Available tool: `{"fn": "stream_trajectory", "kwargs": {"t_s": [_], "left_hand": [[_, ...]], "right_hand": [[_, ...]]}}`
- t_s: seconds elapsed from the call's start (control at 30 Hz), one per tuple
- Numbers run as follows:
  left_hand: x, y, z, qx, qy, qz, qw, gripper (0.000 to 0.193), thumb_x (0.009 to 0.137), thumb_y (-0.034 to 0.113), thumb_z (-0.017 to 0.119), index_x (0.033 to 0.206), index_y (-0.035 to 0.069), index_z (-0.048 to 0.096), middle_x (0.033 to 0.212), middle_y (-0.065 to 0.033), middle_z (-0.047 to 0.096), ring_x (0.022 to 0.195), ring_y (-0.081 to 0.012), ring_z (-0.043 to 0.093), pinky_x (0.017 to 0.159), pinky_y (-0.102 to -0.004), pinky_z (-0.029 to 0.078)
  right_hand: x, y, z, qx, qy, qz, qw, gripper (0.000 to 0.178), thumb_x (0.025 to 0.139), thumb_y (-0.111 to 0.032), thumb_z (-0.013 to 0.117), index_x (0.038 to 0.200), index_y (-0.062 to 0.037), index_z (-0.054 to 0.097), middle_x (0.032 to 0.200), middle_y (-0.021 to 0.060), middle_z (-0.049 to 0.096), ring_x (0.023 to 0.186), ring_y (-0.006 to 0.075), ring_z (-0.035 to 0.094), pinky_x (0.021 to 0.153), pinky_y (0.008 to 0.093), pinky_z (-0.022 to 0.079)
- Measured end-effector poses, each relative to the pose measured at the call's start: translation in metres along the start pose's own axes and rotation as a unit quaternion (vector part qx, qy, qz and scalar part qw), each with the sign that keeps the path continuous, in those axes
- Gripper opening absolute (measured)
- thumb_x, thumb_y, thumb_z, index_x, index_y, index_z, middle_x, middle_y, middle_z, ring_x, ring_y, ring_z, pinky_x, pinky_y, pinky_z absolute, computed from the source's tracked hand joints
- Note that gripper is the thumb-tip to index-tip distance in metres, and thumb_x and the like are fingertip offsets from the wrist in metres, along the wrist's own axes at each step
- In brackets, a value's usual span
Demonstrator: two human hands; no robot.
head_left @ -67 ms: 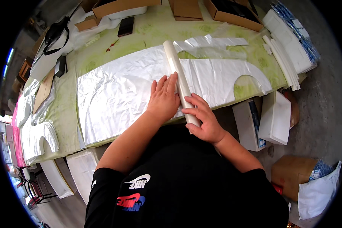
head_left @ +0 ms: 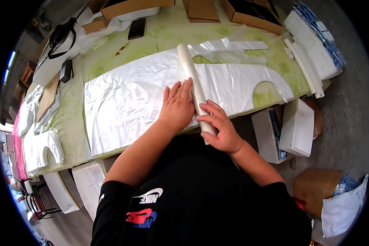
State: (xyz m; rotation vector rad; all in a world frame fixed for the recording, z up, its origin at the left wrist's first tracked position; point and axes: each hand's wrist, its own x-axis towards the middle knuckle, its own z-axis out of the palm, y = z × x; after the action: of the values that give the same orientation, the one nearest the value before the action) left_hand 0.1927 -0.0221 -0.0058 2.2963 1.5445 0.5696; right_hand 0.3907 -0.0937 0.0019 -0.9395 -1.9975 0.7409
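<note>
A long white roll point(head_left: 189, 69) lies across a wide sheet of white plastic film point(head_left: 127, 102) spread on the green-covered table point(head_left: 160, 35). My left hand point(head_left: 177, 105) rests flat on the film with its fingers against the left side of the roll. My right hand point(head_left: 217, 128) grips the near end of the roll, fingers curled over it. The film to the right of the roll has a rounded cut-out point(head_left: 267, 88).
Cardboard boxes point(head_left: 250, 10), a dark phone point(head_left: 136, 28) and a black strap point(head_left: 59, 37) lie at the table's far side. White stacks point(head_left: 309, 53) sit at the right end, white boxes point(head_left: 297, 127) stand on the floor at right, and more cut white pieces point(head_left: 41, 147) lie at left.
</note>
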Motion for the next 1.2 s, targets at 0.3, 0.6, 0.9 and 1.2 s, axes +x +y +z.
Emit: {"fn": "stream_trajectory", "kwargs": {"t_s": [0.3,0.6,0.9,1.2], "left_hand": [[0.017,-0.01,-0.023,-0.026,0.08,0.131,0.988,0.057,0.094,0.015,0.054,0.151,0.019,0.05,0.158,-0.0158,0.043,0.15,-0.0382,0.032,0.122,-0.0563,0.024],[0.011,-0.014,-0.037,0.002,0.066,0.151,0.986,0.028,0.09,0.028,0.074,0.114,0.014,0.071,0.133,-0.0111,0.062,0.139,-0.0399,0.045,0.115,-0.0534,0.035],[-0.029,-0.034,-0.037,-0.068,0.048,0.043,0.996,0.06,0.094,0.025,0.065,0.15,0.011,0.05,0.165,-0.0198,0.03,0.155,-0.0458,0.017,0.125,-0.051,0.023],[-0.041,-0.039,-0.042,-0.073,0.041,0.004,0.997,0.056,0.096,0.028,0.06,0.149,0.01,0.05,0.166,-0.018,0.027,0.155,-0.043,0.019,0.124,-0.0502,0.024]], "right_hand": [[0.022,-0.02,-0.007,-0.127,-0.078,-0.034,0.988,0.045,0.077,-0.014,0.077,0.121,-0.0089,0.068,0.137,0.0116,0.061,0.138,0.0427,0.043,0.117,0.0497,0.036],[0.037,0.003,-0.005,-0.162,0.143,-0.033,0.976,0.033,0.083,-0.005,0.069,0.116,-0.0065,0.067,0.122,0.0156,0.065,0.121,0.0408,0.054,0.104,0.0468,0.044],[0.167,0.064,0.048,-0.36,-0.02,0.049,0.931,0.048,0.089,-0.034,0.069,0.137,-0.0261,0.065,0.166,0.0174,0.026,0.153,0.0464,0.016,0.122,0.0658,0.014],[0.221,0.135,-0.052,-0.428,-0.006,0.445,0.786,0.064,0.095,-0.068,0.046,0.148,-0.0334,0.055,0.173,0.0074,0.015,0.157,0.0408,0.011,0.122,0.0665,0.012]]}}
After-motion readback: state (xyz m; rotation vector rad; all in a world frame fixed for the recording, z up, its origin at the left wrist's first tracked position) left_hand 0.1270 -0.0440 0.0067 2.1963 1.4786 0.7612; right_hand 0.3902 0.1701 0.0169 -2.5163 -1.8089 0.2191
